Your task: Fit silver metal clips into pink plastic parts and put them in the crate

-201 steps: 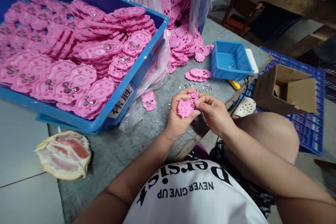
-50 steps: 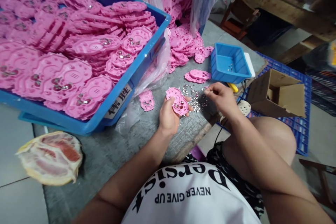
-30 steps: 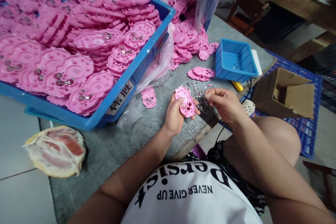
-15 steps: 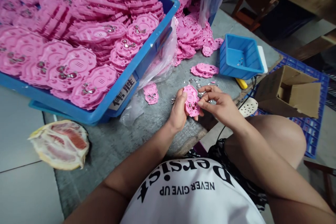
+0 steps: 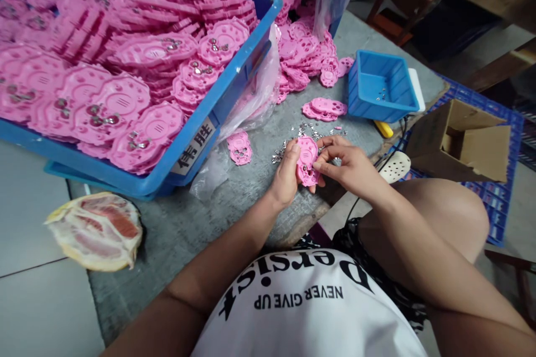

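Observation:
My left hand (image 5: pixel 286 177) is closed around the left side of a pink plastic panel (image 5: pixel 307 150), thumb on its face. The panel is tilted up above the table edge, with slots, holes and a shiny metal piece near its lower end. My right hand (image 5: pixel 341 163) pinches at the panel's lower right edge; whatever lies between thumb and forefinger is too small to make out. Just behind the panel is a scatter of small silvery metal parts (image 5: pixel 309 129), partly hidden by my hands. A single pink panel (image 5: pixel 240 148) lies flat to the left.
A large blue crate (image 5: pixel 228 86) at left holds stacked pink panels with metal pieces. Loose pink panels (image 5: pixel 299 56) pile up behind. A small blue bin (image 5: pixel 383 106) holds a few metal bits. A cut pomelo (image 5: pixel 96 228) sits front left; a cardboard box (image 5: pixel 435 139) stands right.
My right fingertips have shifted slightly on the panel's lower right edge. The panel stays in my left hand. The whole view has moved a little.

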### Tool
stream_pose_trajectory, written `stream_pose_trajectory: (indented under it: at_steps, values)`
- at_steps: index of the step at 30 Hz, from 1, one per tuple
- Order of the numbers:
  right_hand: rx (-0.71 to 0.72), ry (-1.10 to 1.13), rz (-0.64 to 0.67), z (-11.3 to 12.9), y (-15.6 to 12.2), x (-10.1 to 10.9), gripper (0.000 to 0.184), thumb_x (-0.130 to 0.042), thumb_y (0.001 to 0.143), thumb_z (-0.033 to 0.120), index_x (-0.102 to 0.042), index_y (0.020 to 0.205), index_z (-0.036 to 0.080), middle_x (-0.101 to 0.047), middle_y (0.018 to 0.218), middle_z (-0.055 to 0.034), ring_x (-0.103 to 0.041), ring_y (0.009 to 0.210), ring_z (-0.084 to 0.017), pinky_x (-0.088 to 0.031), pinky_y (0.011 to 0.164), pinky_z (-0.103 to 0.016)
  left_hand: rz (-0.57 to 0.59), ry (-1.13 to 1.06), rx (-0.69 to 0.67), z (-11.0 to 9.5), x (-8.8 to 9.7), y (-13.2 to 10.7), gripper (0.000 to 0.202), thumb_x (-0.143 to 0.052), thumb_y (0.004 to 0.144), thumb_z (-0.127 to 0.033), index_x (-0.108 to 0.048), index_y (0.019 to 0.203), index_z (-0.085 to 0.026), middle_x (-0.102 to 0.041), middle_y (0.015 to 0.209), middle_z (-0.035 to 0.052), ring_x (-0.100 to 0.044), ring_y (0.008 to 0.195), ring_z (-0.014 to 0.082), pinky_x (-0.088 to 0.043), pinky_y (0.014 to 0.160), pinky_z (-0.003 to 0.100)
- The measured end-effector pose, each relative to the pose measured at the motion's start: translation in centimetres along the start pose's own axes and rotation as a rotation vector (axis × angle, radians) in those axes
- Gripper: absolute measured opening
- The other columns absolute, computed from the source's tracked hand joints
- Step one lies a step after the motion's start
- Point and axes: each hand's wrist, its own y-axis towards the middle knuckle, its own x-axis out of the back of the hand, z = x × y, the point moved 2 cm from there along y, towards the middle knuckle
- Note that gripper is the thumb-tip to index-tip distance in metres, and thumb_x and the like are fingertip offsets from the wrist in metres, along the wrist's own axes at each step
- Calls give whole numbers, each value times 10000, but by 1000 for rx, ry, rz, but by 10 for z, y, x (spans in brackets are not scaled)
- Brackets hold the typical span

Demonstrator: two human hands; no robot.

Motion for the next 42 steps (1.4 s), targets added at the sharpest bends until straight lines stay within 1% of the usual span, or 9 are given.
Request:
stream_pose_trajectory:
  at_steps: [7,10,14,17,21,29,33,38,42]
  values:
    - [-28,43,9,0,-1,0,289,-723,861,399,-692,641,214,-704,1115,-99,-635,1089,-274,-454,1022,-443,-6,10,26,-1,-1,1,574,-554,905,-706,-505,1208,-221,-637,754,-17,-586,436,133,-451,362,236]
    - [-47,53,9,1,0,-1,308,-724,867,401,-690,624,215,-705,1107,-103,-637,1110,-277,-462,1013,-432,-12,2,40,-2,-1,1,584,-555,902,-703,-509,1219,-215,-665,802,-2,-588,438,124,-442,363,228]
    - [-68,52,3,2,0,-1,326,-723,876,422,-688,627,214,-707,1095,-110,-632,1122,-280,-467,1010,-437,-15,2,42,-2,-1,1,568,-567,895,-703,-519,1180,-214,-676,828,8,-605,457,130,-446,370,234]
    - [-61,48,7,1,0,-2,330,-715,882,436,-685,637,216,-701,1092,-110,-636,1108,-280,-469,1005,-445,-31,-22,29,-2,-1,1,551,-609,881,-698,-541,1141,-217,-660,813,2,-580,456,115,-444,377,231]
    - [-44,33,-1,-2,-1,-4,312,-708,888,434,-671,667,217,-689,1110,-103,-641,1065,-267,-474,999,-450,-32,-31,41,-3,-1,0,563,-621,874,-704,-545,1160,-226,-677,835,15,-599,468,127,-427,374,233]
    - [-25,47,-10,-4,-2,-6,282,-674,895,399,-643,691,207,-670,1111,-106,-644,999,-249,-484,975,-437,-7,-5,96,-2,-3,1,639,-528,882,-747,-526,1203,-195,-679,759,16,-649,488,169,-468,373,247]
    - [-7,46,-2,-4,-2,-5,300,-677,901,396,-633,666,214,-667,1079,-104,-637,1031,-254,-478,985,-435,7,-21,100,-2,-4,2,631,-516,887,-742,-536,1181,-183,-693,767,25,-652,495,173,-473,375,252]
    - [8,33,8,-5,-3,-5,245,-668,898,329,-638,681,220,-670,1060,-99,-630,1070,-256,-485,974,-424,-23,-45,98,-3,-3,2,609,-577,866,-726,-537,1154,-191,-714,861,54,-707,627,192,-460,398,229]
    - [1,19,-16,-6,-3,-8,216,-646,895,309,-626,701,217,-663,1096,-104,-632,1064,-251,-493,948,-410,-40,-62,88,-3,-4,1,569,-591,871,-705,-536,1122,-198,-722,905,68,-730,726,220,-500,453,253]
